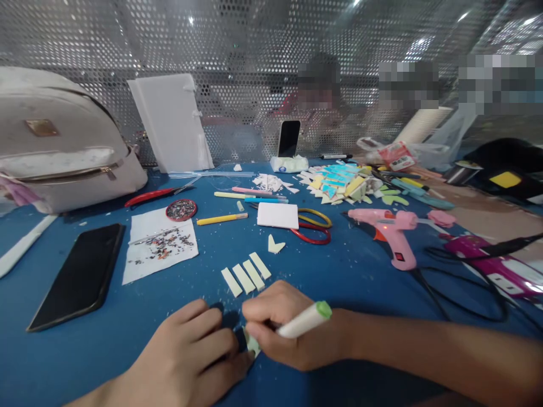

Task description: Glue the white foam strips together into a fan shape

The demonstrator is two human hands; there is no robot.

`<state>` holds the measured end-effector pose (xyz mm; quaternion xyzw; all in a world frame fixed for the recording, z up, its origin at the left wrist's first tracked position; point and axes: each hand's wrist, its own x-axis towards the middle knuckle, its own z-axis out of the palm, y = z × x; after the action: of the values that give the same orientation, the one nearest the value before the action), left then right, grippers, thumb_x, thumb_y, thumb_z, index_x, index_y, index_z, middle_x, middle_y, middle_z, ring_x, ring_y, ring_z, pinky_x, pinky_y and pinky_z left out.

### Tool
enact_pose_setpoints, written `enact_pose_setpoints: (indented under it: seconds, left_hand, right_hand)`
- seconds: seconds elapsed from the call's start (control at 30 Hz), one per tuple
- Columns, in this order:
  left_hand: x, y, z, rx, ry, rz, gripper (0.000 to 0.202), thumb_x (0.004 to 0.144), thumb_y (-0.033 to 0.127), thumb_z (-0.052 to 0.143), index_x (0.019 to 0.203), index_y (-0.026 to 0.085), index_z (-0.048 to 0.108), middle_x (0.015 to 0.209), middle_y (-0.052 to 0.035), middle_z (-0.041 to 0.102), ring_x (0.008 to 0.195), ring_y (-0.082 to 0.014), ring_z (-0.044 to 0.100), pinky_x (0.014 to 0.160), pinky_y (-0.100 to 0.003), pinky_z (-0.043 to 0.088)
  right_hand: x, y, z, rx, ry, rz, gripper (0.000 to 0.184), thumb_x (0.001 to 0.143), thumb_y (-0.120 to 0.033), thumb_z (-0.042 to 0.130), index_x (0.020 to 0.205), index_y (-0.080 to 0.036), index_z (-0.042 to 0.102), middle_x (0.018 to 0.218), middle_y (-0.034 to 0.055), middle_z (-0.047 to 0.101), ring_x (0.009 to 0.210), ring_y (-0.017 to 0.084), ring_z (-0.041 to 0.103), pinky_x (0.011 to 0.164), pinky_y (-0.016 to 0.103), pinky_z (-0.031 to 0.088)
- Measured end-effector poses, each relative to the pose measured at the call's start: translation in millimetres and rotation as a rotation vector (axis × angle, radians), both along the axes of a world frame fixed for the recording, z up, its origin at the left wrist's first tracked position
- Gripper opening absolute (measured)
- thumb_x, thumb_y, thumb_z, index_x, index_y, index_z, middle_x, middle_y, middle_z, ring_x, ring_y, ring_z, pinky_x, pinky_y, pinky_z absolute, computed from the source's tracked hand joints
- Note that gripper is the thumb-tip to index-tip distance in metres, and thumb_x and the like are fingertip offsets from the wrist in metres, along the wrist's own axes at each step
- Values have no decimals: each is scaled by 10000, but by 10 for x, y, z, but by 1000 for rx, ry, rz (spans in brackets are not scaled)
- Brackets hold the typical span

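Observation:
My right hand (pixel 292 328) is closed round a white marker with a green end (pixel 305 321); its writing tip is hidden by the fingers. Below it, a small pale green piece (pixel 253 343) lies on the blue table. My left hand (pixel 199 350), fingers curled, presses the piece's edge with the fingertips. Just beyond my hands several pale green strips (pixel 245 275) lie side by side at a slant. A V-shaped pale piece (pixel 276 244) sits farther back.
Scissors (pixel 314 227) lie under a white card (pixel 278 216). To the right are a pink glue gun (pixel 388 229) and its black cord. A heap of cut pieces (pixel 339 182) lies behind. On the left are a black phone (pixel 80 271), a bead-covered paper (pixel 144 257) and a backpack (pixel 63 141).

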<state>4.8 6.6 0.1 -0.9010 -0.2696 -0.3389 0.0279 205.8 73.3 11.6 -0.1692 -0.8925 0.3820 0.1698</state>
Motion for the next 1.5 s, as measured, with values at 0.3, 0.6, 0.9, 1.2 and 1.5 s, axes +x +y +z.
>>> enact_pose_setpoints:
  seconds: [0.3, 0.6, 0.9, 1.2, 1.5]
  left_hand:
    - [-2, -18, -47, -26, -21, 12, 193, 976, 139, 558, 848, 187, 695, 666, 16, 632, 604, -161, 397, 609, -328, 235]
    - [-6, 19, 34, -16, 22, 6, 214, 964, 117, 562, 794, 182, 674, 654, 16, 632, 586, -150, 426, 575, -320, 269]
    - [-3, 0, 2, -5, 19, 2, 215, 962, 116, 567, 782, 179, 667, 661, 13, 629, 585, -153, 424, 588, -322, 261]
    - [-5, 10, 25, -5, 35, 8, 229, 965, 119, 561, 777, 187, 673, 642, 16, 623, 581, -151, 412, 571, -324, 265]
    - [-9, 16, 18, -8, 35, 2, 195, 952, 118, 579, 795, 184, 675, 657, 16, 617, 589, -150, 433, 575, -322, 283]
  right_hand:
    - [15, -5, -4, 28, -54, -138, 328, 882, -188, 416, 629, -207, 210, 533, -74, 208, 471, 91, 209, 498, 246, 200]
    - [-2, 7, 20, 37, -95, -131, 331, 878, -198, 423, 628, -211, 207, 535, -73, 195, 468, 90, 209, 495, 260, 178]
    - [14, 9, 2, 50, -106, -155, 343, 875, -195, 441, 615, -203, 218, 533, -76, 190, 477, 90, 196, 503, 260, 177]
    - [6, 8, 23, 6, -114, -95, 341, 864, -192, 449, 610, -203, 223, 524, -76, 196, 465, 81, 223, 501, 259, 178]
    - [-25, 36, 38, -125, -74, -139, 346, 890, -196, 465, 637, -207, 229, 565, -79, 220, 523, 87, 239, 515, 248, 194]
